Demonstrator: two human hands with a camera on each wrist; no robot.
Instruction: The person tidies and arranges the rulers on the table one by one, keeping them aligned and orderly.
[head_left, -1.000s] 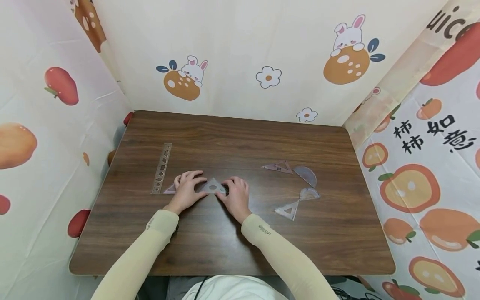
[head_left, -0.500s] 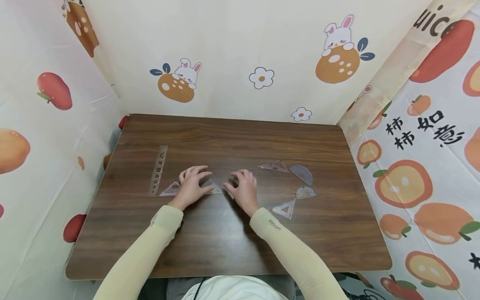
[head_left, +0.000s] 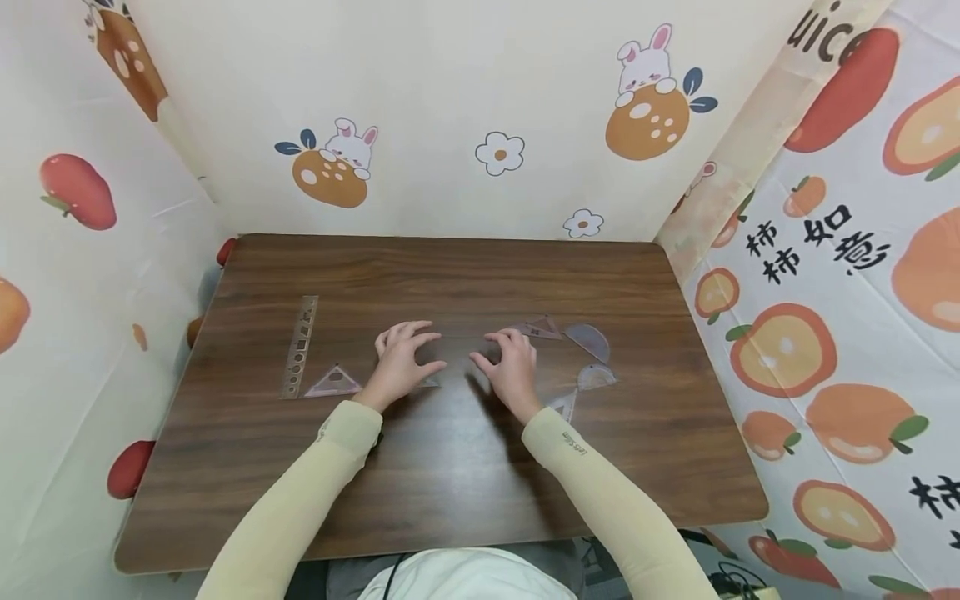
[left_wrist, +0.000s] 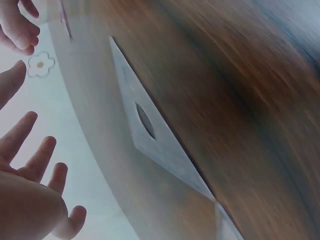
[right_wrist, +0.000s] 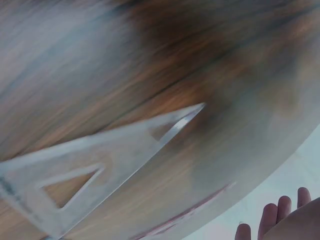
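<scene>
My left hand [head_left: 405, 362] hovers over the table with thumb and fingers spread, holding nothing. Below it lies a clear set square [left_wrist: 167, 145], mostly hidden by that hand in the head view but plain in the left wrist view. Its left corner adjoins a pinkish set square [head_left: 333, 390]. To the right, my right hand [head_left: 512, 371] is raised with fingers loosely bent and nothing in its grasp. Another clear set square [right_wrist: 125, 150] lies nearest it in the right wrist view. The right hand overlaps a pink set square [head_left: 546, 332] in the head view.
A clear ruler [head_left: 301, 346] with cut-out shapes lies upright at the left of the brown table [head_left: 450, 483]. Two protractors, a bluish one [head_left: 588, 340] and a clear one [head_left: 597, 377], lie at the right. Printed curtains border the table's back and sides.
Both hands had fingers at the clear set square; they have lifted off it and moved right, the right hand letting go first. The head view has shifted slightly.
</scene>
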